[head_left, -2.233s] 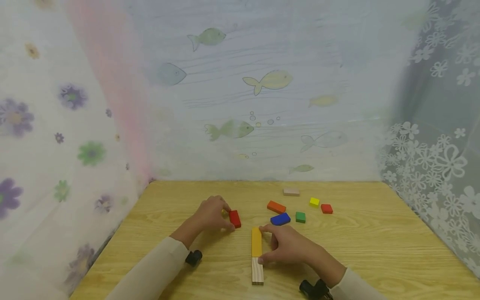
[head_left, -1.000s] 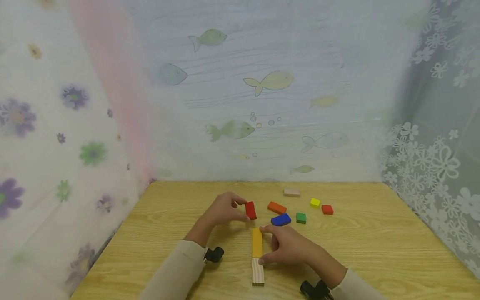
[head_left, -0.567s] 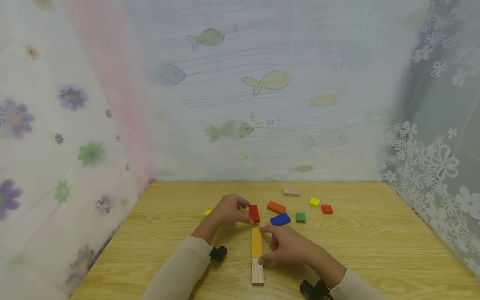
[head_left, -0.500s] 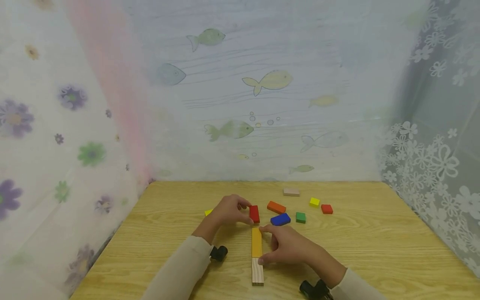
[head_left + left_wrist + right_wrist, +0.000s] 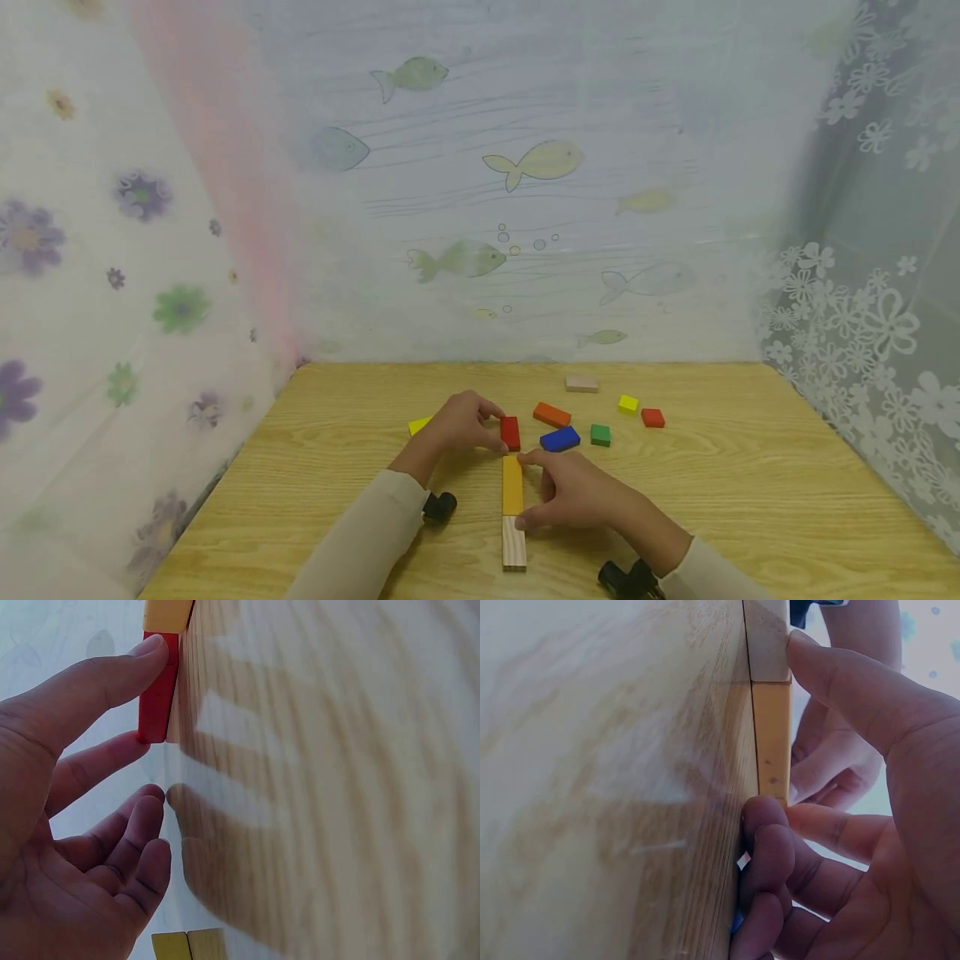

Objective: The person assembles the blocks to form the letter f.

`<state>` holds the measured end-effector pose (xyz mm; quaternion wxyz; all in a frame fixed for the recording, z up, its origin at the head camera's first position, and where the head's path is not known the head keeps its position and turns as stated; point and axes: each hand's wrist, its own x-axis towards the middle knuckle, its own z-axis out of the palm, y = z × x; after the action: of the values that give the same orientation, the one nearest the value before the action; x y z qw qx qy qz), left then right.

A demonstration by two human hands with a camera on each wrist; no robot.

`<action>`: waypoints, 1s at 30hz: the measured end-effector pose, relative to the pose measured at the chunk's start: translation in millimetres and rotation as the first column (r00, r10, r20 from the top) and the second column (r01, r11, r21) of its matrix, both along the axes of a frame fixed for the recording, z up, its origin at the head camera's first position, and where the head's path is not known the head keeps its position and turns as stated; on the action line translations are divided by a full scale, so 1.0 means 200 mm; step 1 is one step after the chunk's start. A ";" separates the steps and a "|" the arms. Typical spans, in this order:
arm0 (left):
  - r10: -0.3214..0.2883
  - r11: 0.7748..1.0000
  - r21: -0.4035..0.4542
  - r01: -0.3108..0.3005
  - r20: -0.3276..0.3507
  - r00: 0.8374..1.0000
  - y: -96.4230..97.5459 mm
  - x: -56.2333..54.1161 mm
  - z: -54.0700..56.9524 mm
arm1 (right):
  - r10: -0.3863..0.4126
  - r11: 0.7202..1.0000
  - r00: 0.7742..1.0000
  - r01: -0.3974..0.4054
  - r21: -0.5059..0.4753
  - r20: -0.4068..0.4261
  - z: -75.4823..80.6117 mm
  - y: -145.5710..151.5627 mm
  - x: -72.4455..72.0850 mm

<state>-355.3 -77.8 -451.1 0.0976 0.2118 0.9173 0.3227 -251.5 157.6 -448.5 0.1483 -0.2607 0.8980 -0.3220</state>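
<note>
My left hand (image 5: 459,425) pinches a red block (image 5: 510,434) between thumb and forefinger; its other fingers are loosely curled beside it. The red block is at the far end of an orange-yellow block (image 5: 512,485), and in the left wrist view its end (image 5: 155,705) meets that block's end. A plain wooden block (image 5: 513,544) continues the row at the near end. Along the row's right side lies my right hand (image 5: 573,492), its forefinger at the yellow block's far end and its thumb on the plain block near the joint, holding them in line.
Right of the row's far end lie an orange block (image 5: 552,414), a blue block (image 5: 560,439) and a green block (image 5: 600,435). Farther off are a pale block (image 5: 581,384), a small yellow block (image 5: 627,404) and another red block (image 5: 653,418). A yellow piece (image 5: 419,426) shows behind my left wrist.
My left hand has carried the red block rightward across the table, then nearer, to the far end of the orange-yellow block. The yellow piece at left has come into view. My right hand stays put.
</note>
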 end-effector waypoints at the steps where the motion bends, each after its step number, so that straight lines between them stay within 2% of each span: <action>1: 0.001 1.000 -0.001 -0.001 0.001 1.000 0.00 0.00 0.00 | 0.001 1.000 1.000 -0.001 0.000 -0.001 0.00 0.00 0.00; 13: 0.000 1.000 0.005 0.000 0.042 0.999 -0.01 0.01 0.02 | -0.005 1.000 1.000 0.005 0.004 0.000 0.00 -0.01 0.00; 20: 0.034 0.999 0.019 -0.034 -0.012 0.999 0.02 0.02 0.00 | -0.010 1.000 1.000 0.010 0.008 0.000 0.00 -0.01 0.00; 30: 0.068 0.997 0.027 -0.068 0.012 0.998 0.04 0.03 0.00 | -0.021 1.000 1.000 0.021 0.006 0.011 0.01 -0.02 0.01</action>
<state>-349.8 -69.3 -450.1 0.0887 0.1801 0.9189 0.3396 -249.5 154.2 -446.6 0.1504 -0.2491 0.9008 -0.3222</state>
